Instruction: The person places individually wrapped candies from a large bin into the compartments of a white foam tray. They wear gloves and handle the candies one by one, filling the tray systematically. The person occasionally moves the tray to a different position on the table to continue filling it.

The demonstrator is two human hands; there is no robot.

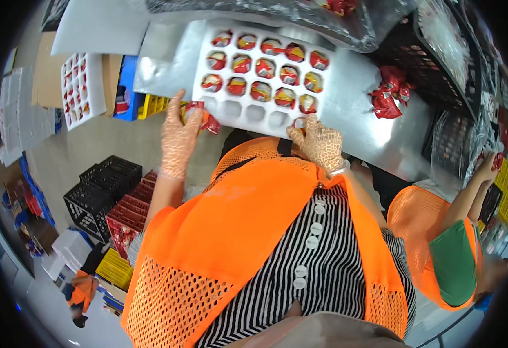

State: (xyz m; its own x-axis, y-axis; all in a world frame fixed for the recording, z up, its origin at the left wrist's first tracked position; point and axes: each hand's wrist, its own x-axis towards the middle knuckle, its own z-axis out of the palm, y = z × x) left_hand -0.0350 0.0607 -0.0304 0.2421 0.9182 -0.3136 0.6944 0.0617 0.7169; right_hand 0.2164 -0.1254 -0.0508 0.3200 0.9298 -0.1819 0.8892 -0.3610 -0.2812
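A white tray [199, 69] with round pockets lies on the metal table. Its three far rows hold small packets in red, yellow and white wrappers, such as one packet [265, 68] in the middle. Several pockets in the near row are bare. My left hand [178, 139], in a clear patterned glove, is beside the tray's near left corner, with a red wrapped packet [210, 123] between thumb and fingers. My right hand [322, 144], gloved alike, has its fingers closed on another wrapped packet [298, 123] at the near right pocket, mostly hidden by the fingers.
Loose red packets [390, 93] lie in a pile on the metal table [352, 110] to the right. Beyond stands a black crate [416, 64] with clear plastic. Another filled tray [83, 87] is at far left. Crates [106, 194] stand on the floor; a co-worker [439, 243] is at right.
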